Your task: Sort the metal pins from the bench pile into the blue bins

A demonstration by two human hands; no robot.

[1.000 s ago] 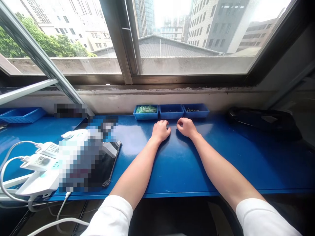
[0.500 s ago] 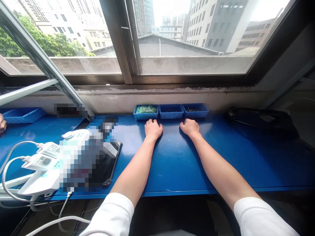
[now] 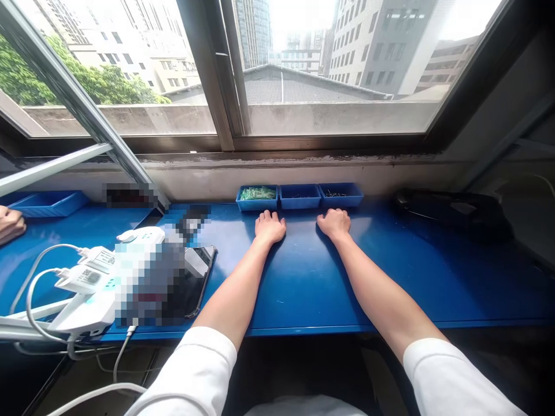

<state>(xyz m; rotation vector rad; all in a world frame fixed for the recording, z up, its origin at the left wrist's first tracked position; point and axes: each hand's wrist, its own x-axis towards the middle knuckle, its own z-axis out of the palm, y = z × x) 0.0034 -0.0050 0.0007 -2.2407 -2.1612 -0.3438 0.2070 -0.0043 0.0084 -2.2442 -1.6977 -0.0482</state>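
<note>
My left hand (image 3: 270, 227) lies palm down on the blue table (image 3: 303, 277), open, its fingers a little apart. Just beyond its fingertips stands a blue bin (image 3: 257, 206) filled with small green pieces, perhaps circuit boards. To the right my right hand (image 3: 335, 223) also rests palm down, thumb held away and fingers slightly bent; nothing shows in it. Behind that hand is another blue bin (image 3: 341, 201) with small dark, thin parts. Between these two sits a middle blue bin (image 3: 300, 203), whose few small contents are hard to make out. Both hands are close to the bins' front walls.
A white power strip (image 3: 93, 309) with plugged-in chargers and cables lies at left, beside a dark phone-like device (image 3: 191, 286), partly blurred out. Another person's hand (image 3: 11, 224) is at the far left near a blue tray (image 3: 52, 203). A black bag-like object (image 3: 455, 214) lies at right.
My hands stay almost in place on the table. The view has shifted slightly, and more of the other person's hand shows at the left edge.
</note>
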